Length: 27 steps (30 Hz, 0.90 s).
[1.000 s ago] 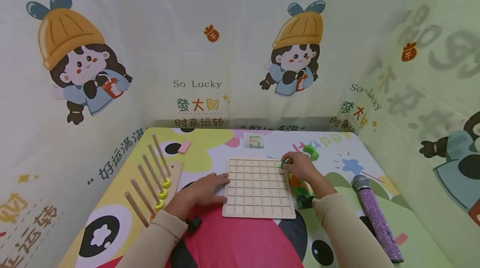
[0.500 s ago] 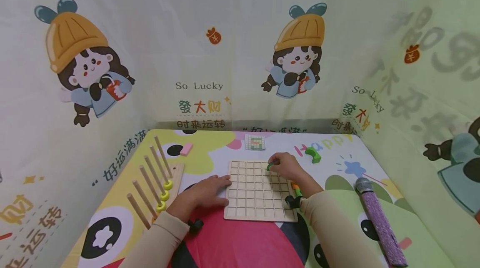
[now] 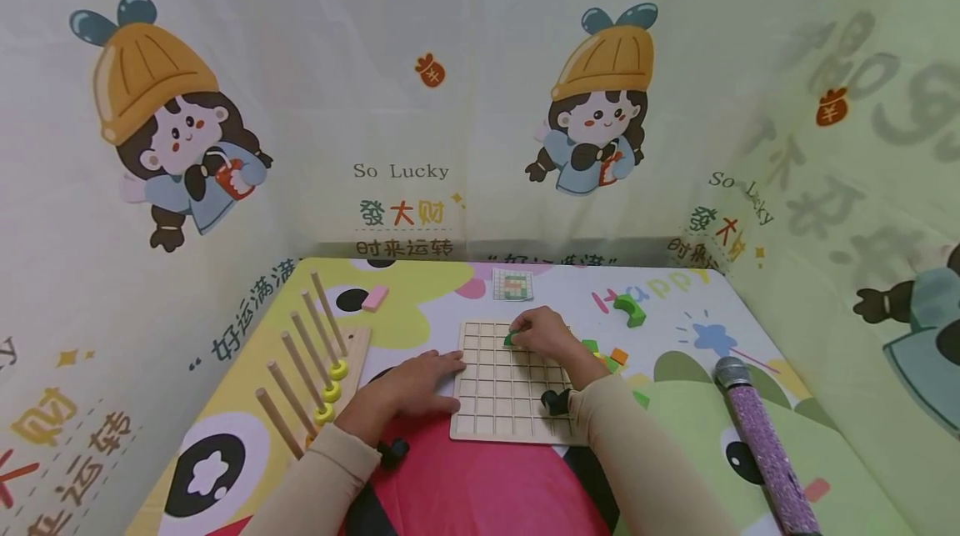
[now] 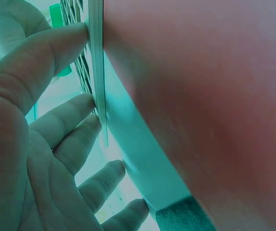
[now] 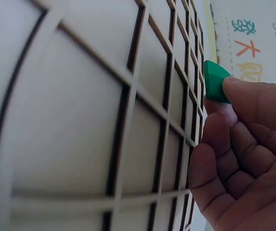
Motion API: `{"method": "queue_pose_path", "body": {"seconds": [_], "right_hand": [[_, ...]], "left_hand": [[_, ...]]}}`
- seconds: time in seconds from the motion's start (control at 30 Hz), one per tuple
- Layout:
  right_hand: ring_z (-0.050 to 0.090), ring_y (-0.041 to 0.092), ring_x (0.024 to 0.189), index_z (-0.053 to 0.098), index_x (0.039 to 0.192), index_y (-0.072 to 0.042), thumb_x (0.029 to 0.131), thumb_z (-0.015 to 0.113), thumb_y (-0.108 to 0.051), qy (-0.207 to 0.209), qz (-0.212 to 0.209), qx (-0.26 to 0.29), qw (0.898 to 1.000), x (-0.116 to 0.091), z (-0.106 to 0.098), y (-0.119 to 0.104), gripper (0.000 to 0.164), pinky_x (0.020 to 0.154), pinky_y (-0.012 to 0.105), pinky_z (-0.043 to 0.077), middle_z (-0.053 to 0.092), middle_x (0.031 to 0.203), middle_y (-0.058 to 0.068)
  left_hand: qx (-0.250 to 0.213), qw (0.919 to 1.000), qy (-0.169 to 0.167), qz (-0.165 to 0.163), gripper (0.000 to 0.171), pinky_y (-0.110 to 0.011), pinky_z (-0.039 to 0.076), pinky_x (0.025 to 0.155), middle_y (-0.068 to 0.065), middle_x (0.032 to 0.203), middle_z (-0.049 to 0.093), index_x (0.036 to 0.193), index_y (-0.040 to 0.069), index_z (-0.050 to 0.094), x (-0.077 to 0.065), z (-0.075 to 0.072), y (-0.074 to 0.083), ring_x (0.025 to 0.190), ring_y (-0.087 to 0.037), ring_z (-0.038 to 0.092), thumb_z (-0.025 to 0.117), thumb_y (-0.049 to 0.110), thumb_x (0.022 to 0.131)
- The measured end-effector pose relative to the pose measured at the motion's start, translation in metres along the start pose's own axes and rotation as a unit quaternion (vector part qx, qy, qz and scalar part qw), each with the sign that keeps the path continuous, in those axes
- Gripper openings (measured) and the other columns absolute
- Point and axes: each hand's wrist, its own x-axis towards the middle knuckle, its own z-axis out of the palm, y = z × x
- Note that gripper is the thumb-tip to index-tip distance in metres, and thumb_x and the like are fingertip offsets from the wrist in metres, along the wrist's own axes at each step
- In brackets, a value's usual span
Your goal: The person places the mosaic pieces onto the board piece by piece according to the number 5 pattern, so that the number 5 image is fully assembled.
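Note:
A wooden grid board (image 3: 487, 403) lies flat in front of the person, its raised strips forming square cells. Between thumb and fingers the right hand (image 3: 546, 334) pinches a small green block (image 5: 216, 82) with one curved side, over the far part of the board. The right wrist view shows the block close above the cells, the other fingers curled beneath. At the board's left edge rests the left hand (image 3: 416, 384), fingers spread and relaxed. In the left wrist view, its thumb (image 4: 56, 53) and index fingertip touch the board's side.
Several small green and orange blocks (image 3: 619, 356) lie right of the board, partly behind the right arm. A green arch block (image 3: 630, 310), pattern card (image 3: 513, 285) and pink block (image 3: 376, 298) lie farther back. A peg stand (image 3: 352, 353) with yellow rings stands left; a purple microphone (image 3: 765, 453) lies right.
The right hand has moved left from the board's far right corner to over its far middle, carrying the green block. The blocks right of the board have come into view. The left hand stays put.

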Motion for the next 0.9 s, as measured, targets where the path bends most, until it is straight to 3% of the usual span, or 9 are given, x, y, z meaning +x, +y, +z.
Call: {"method": "queue_pose_path", "body": {"seconds": [0.43, 0.7, 0.9], "right_hand": [[0.057, 0.015, 0.077, 0.078, 0.094, -0.008, 0.094, 0.073, -0.010, -0.006, 0.013, -0.019, 1.000, 0.008, 0.015, -0.004, 0.005, 0.068, 0.028, 0.048, 0.070, 0.086, 0.001], [0.058, 0.015, 0.078, 0.078, 0.093, -0.009, 0.095, 0.072, -0.010, 0.000, 0.010, -0.057, 0.998, 0.010, 0.017, -0.006, 0.006, 0.072, 0.031, 0.051, 0.071, 0.088, 0.001], [0.063, 0.017, 0.082, 0.080, 0.093, -0.009, 0.097, 0.071, -0.009, 0.003, -0.016, -0.114, 0.993, 0.013, 0.020, -0.010, 0.009, 0.077, 0.036, 0.055, 0.074, 0.089, 0.002]], "left_hand": [[-0.006, 1.0000, 0.000, -0.001, 0.071, -0.057, 0.040, 0.116, 0.001, 0.164, 0.043, 0.152, 0.021, 0.054, -0.003, 0.001, 0.003, 0.152, -0.035, 0.036, 0.078, 0.041, 0.088], [0.001, 1.0000, 0.000, 0.000, 0.070, -0.055, 0.040, 0.117, 0.002, 0.165, 0.042, 0.152, 0.022, 0.053, -0.002, 0.000, 0.002, 0.152, -0.034, 0.036, 0.077, 0.041, 0.089], [0.005, 1.0000, 0.003, 0.003, 0.070, -0.054, 0.040, 0.118, 0.001, 0.164, 0.043, 0.152, 0.021, 0.054, -0.002, -0.002, 0.002, 0.151, -0.034, 0.037, 0.077, 0.041, 0.089]]}}
